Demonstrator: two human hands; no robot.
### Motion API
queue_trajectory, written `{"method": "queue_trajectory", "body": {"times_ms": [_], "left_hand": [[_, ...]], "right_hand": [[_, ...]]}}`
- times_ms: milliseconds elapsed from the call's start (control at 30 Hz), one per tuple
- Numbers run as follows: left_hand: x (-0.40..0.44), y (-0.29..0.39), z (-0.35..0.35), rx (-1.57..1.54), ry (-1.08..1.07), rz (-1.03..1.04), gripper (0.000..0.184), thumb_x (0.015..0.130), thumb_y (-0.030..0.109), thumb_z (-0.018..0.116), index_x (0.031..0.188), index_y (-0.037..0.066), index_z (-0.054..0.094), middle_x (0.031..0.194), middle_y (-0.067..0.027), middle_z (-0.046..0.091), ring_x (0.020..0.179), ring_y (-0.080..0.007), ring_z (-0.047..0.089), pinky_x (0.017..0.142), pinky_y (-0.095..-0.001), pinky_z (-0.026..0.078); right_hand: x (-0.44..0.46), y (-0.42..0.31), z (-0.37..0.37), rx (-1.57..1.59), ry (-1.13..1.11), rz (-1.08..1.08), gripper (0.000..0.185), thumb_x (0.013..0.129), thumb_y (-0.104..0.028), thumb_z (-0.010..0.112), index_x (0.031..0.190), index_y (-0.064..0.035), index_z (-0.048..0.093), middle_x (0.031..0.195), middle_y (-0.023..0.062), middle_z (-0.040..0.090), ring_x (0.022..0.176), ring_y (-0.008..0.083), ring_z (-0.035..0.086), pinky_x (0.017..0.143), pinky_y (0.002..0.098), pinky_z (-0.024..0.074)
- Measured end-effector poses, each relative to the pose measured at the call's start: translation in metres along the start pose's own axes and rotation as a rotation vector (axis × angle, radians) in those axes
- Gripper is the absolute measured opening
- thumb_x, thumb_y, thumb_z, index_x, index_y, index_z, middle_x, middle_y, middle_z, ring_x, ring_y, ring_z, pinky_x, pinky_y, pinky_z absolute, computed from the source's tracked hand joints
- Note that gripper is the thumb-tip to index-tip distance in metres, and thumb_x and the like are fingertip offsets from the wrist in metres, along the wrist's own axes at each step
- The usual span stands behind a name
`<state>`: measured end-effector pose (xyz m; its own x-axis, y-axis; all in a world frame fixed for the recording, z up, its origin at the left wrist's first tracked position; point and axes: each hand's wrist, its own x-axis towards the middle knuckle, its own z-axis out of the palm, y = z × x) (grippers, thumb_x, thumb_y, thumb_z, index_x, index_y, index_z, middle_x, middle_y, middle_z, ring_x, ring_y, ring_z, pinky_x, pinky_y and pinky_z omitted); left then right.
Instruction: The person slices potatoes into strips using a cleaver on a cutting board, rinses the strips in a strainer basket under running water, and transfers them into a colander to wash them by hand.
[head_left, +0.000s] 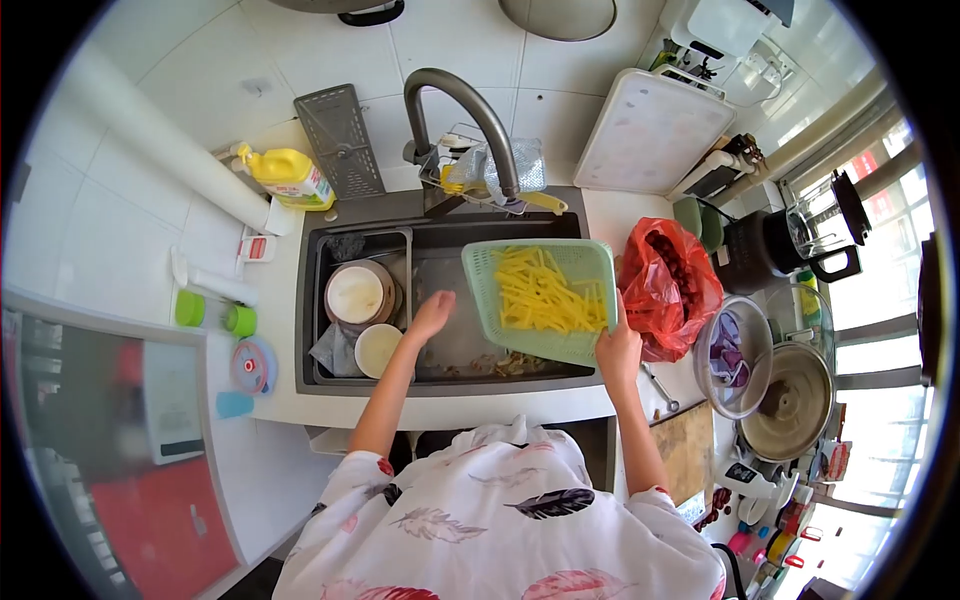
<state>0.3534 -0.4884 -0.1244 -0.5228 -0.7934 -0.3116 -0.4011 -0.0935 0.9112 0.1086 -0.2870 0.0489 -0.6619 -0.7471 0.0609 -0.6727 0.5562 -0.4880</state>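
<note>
Right hand [620, 348] grips the green basket [545, 345], long axis left-to-right over the sink [436, 272]; left hand [434, 314] hangs beside, how closed I cannot tell

Bright, glare from window [880, 300], curved edges

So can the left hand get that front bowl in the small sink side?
Probably yes: the left hand seems to hold nothing and is close by, and the bowl looks uncovered; only the forearm overlaps its edge.
</note>
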Motion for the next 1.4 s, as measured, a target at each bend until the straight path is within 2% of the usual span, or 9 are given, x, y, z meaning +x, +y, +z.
{"method": "queue_trajectory", "body": {"times_ms": [200,433,600,833,1000,1067,1133,1267,1400], "left_hand": [[-0.063,-0.029,0.016,-0.166,-0.029,-0.187,0.030,0.087,0.021,0.045,0.110,0.002,0.046,0.098,-0.0076,0.056,0.083,-0.0173,0.055,0.069,-0.0282,0.043],[-0.068,0.012,0.038,-0.435,0.116,-0.130,0.051,0.089,0.039,0.038,0.121,0.000,0.039,0.110,-0.0078,0.052,0.101,-0.0160,0.048,0.083,-0.0278,0.037],[-0.090,0.080,0.019,-0.490,0.143,0.232,0.046,0.089,0.028,0.045,0.123,-0.002,0.037,0.114,-0.0080,0.048,0.104,-0.0124,0.043,0.089,-0.0254,0.032],[-0.119,0.123,-0.010,-0.024,0.543,0.515,0.038,0.076,0.005,0.055,0.113,-0.001,0.048,0.114,-0.0136,0.050,0.105,-0.0239,0.048,0.088,-0.0340,0.036],[-0.147,0.132,0.013,0.058,0.531,0.640,0.045,0.070,0.003,0.059,0.113,-0.004,0.049,0.118,-0.0159,0.049,0.112,-0.0280,0.044,0.093,-0.0344,0.033],[-0.159,0.134,0.020,0.053,0.565,0.726,0.046,0.072,0.002,0.058,0.116,-0.005,0.046,0.117,-0.0147,0.049,0.110,-0.0263,0.046,0.092,-0.0339,0.034],[-0.162,0.091,0.004,-0.416,0.567,0.449,0.044,0.075,0.000,0.056,0.117,-0.004,0.045,0.115,-0.0118,0.051,0.105,-0.0207,0.048,0.089,-0.0310,0.037],[-0.149,0.068,-0.027,-0.609,0.600,0.233,0.037,0.078,0.003,0.057,0.112,-0.004,0.046,0.107,-0.0076,0.054,0.099,-0.0140,0.050,0.086,-0.0267,0.038],[-0.135,0.055,0.010,-0.673,0.309,0.235,0.039,0.079,0.006,0.058,0.114,-0.003,0.044,0.110,-0.0067,0.051,0.102,-0.0130,0.048,0.087,-0.0250,0.036]], "right_hand": [[-0.003,-0.013,0.001,-0.023,0.029,-0.093,0.063,0.067,0.004,0.049,0.127,-0.0123,0.036,0.072,0.0256,0.054,0.063,0.0404,0.054,0.054,0.0451,0.0434],[0.004,0.055,0.052,0.257,0.032,-0.004,0.037,0.069,0.000,0.049,0.106,0.0009,0.052,0.070,0.0254,0.057,0.068,0.0369,0.059,0.058,0.0402,0.0459],[-0.015,0.065,0.074,0.993,-0.522,0.671,0.032,0.067,-0.003,0.054,0.099,0.0046,0.053,0.085,0.0126,0.060,0.065,0.0233,0.060,0.052,0.0336,0.0482],[-0.060,0.025,0.142,1.384,-0.942,0.676,0.032,0.075,-0.006,0.055,0.105,0.0011,0.050,0.093,0.0115,0.058,0.072,0.0207,0.058,0.057,0.0318,0.0477],[-0.040,0.029,0.133,1.492,-0.935,0.680,0.039,0.076,-0.006,0.052,0.114,0.0021,0.044,0.107,0.0142,0.054,0.092,0.0242,0.057,0.077,0.0345,0.0482],[-0.032,0.025,0.131,1.444,-0.860,0.666,0.037,0.076,-0.005,0.051,0.111,0.0029,0.046,0.102,0.0140,0.056,0.090,0.0226,0.057,0.075,0.0324,0.0481],[-0.028,0.002,0.131,1.346,-0.838,0.589,0.035,0.076,-0.006,0.051,0.109,0.0032,0.048,0.101,0.0137,0.057,0.088,0.0215,0.057,0.073,0.0314,0.0477],[-0.020,-0.001,0.138,1.005,-0.696,0.513,0.023,0.072,-0.004,0.052,0.094,0.0045,0.055,0.082,0.0099,0.060,0.067,0.0194,0.059,0.055,0.0306,0.0476],[-0.009,0.035,0.094,1.052,-0.484,0.484,0.025,0.068,-0.007,0.051,0.088,0.0076,0.058,0.076,0.0179,0.062,0.067,0.0247,0.063,0.055,0.0352,0.0477]]}}
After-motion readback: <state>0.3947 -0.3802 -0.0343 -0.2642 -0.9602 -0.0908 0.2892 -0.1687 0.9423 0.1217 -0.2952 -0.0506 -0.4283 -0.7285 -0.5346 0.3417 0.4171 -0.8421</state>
